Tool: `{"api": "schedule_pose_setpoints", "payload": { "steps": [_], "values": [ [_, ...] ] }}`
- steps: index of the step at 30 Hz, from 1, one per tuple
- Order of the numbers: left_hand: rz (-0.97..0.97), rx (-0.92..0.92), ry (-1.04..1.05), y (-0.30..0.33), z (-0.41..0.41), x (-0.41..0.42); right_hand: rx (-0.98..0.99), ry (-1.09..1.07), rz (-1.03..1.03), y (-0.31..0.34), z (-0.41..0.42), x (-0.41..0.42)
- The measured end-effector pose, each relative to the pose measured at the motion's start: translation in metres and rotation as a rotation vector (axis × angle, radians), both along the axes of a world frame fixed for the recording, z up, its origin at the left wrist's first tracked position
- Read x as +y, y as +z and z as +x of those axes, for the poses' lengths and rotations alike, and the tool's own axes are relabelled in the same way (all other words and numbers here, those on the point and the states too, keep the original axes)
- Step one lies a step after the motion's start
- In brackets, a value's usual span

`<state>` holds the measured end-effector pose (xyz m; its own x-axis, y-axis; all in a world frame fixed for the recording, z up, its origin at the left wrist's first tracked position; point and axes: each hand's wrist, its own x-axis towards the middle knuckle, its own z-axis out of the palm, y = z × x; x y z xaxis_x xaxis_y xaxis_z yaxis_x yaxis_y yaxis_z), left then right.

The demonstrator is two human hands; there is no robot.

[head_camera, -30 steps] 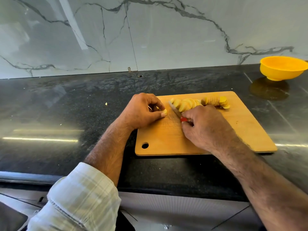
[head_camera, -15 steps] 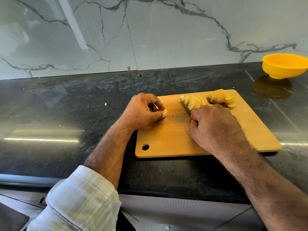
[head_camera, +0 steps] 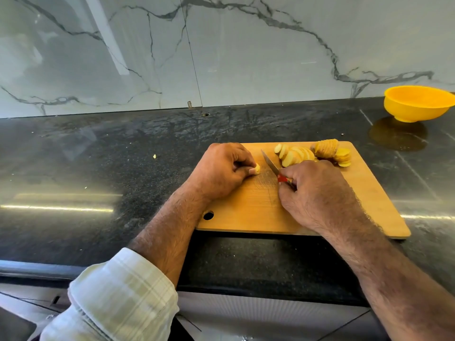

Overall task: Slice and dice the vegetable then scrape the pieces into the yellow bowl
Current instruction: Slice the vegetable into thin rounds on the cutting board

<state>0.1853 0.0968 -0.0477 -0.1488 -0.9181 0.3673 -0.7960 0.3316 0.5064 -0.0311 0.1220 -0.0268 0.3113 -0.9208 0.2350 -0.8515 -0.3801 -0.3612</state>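
The left hand [head_camera: 222, 169] pinches the last potato end piece [head_camera: 256, 168] at its fingertips; keep them curled back. Just beside it, the right hand [head_camera: 317, 193] grips the knife [head_camera: 270, 164], blade angled between stub and slices [head_camera: 312, 153]. The yellow bowl [head_camera: 418, 104] sits well beyond the cutting board [head_camera: 246, 212].

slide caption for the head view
Left hand pinches a vegetable end; right hand holds a knife beside slices.
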Motion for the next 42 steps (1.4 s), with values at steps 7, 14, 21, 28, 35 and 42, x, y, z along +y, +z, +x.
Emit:
{"api": "schedule_pose_setpoints", "payload": {
  "steps": [7,14,21,28,35,42],
  "values": [
    [-0.048,0.009,0.021,-0.004,-0.003,-0.002,-0.003,0.029,0.004,0.001,0.007,0.009],
    [-0.057,-0.02,0.005,-0.008,-0.004,-0.005,0.039,0.02,-0.01,-0.003,0.015,0.007],
    [-0.047,-0.047,-0.019,-0.009,-0.003,-0.007,0.108,0.047,0.015,-0.002,0.022,0.0],
    [-0.042,-0.062,-0.027,-0.007,-0.002,-0.007,0.269,0.094,0.13,0.015,0.031,-0.005],
    [-0.035,-0.047,0.007,-0.007,-0.004,-0.004,0.231,0.09,0.087,0.011,0.026,-0.004],
    [-0.016,-0.05,0.032,-0.004,-0.002,-0.004,0.127,0.106,-0.1,-0.002,0.02,0.015]
  ]
}}
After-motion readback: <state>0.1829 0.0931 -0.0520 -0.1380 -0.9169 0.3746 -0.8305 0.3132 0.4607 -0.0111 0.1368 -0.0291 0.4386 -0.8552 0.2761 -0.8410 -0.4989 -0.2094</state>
